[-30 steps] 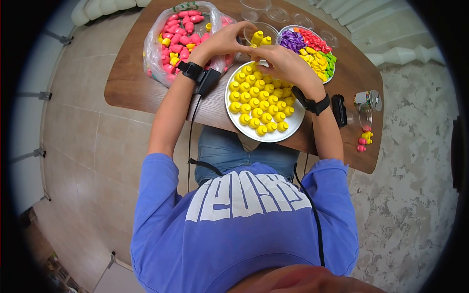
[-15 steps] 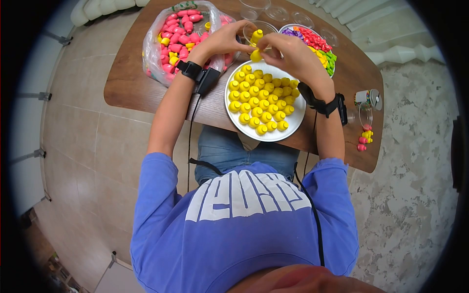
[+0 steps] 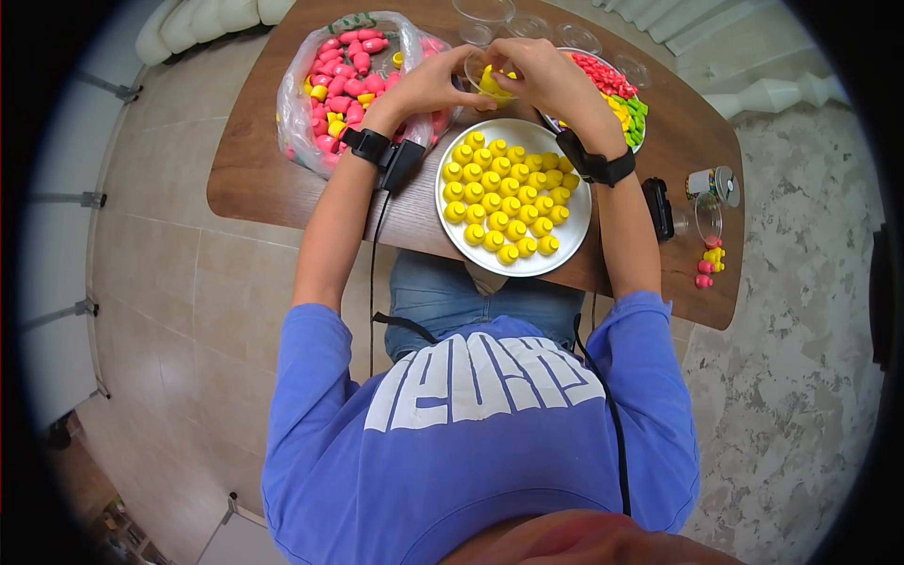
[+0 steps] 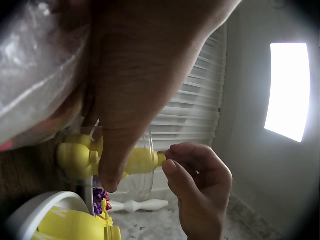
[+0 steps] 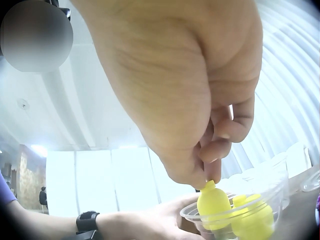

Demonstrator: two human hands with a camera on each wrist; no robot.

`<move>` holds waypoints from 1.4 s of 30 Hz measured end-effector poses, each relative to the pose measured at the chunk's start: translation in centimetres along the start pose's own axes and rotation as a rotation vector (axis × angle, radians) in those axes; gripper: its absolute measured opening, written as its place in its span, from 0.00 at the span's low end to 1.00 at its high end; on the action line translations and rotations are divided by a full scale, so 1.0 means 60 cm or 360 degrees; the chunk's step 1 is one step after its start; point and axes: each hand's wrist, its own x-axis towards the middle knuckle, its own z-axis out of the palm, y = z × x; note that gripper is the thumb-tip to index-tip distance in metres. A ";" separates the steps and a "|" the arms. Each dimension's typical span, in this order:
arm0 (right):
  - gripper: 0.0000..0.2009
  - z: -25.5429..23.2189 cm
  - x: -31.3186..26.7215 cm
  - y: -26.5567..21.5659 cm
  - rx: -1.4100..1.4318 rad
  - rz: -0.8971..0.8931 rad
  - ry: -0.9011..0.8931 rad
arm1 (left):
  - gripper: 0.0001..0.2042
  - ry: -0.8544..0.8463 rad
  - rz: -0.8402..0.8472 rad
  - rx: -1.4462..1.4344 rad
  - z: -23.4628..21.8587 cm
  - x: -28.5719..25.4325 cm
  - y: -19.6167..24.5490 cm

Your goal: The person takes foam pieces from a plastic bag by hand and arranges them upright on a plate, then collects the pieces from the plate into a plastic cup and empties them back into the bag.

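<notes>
My left hand (image 3: 431,87) holds a clear plastic cup (image 4: 145,189), its thumb along the side. My right hand (image 3: 557,89) pinches the narrow neck of a small yellow bottle (image 5: 212,207) between thumb and fingers. That bottle's body is inside the cup's rim, next to other yellow bottles (image 5: 254,220) in the cup. Just nearer to me than the cup is a round white plate (image 3: 567,247), on which many yellow bottles (image 3: 508,205) stand upright in rows. The left hand's fingers on the cup's far side are mostly hidden.
A clear bag (image 3: 294,99) of pink and yellow pieces stands left of the plate. Behind my right hand is a plate of red, yellow and green pieces (image 3: 603,71). Clear containers (image 3: 484,9) stand at the back. A black device (image 3: 656,209) and a jar (image 3: 702,184) are at the right.
My right hand has moved from the plate's far edge to the cup, bringing a yellow bottle into it. The left hand has stayed at the cup.
</notes>
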 end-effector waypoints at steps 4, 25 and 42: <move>0.11 0.010 -0.001 0.005 0.0005 0.0050 -0.0038 | 0.36 0.0054 0.0111 0.0027 0.004 0.004 -0.015; 0.10 -0.007 -0.011 -0.005 0.0035 0.0112 -0.0056 | 0.37 0.0005 -0.0011 0.0017 -0.004 -0.004 0.014; 0.09 -0.012 -0.095 -0.060 0.0265 0.0021 -0.0365 | 0.37 0.0113 0.0178 0.0115 0.007 0.007 -0.030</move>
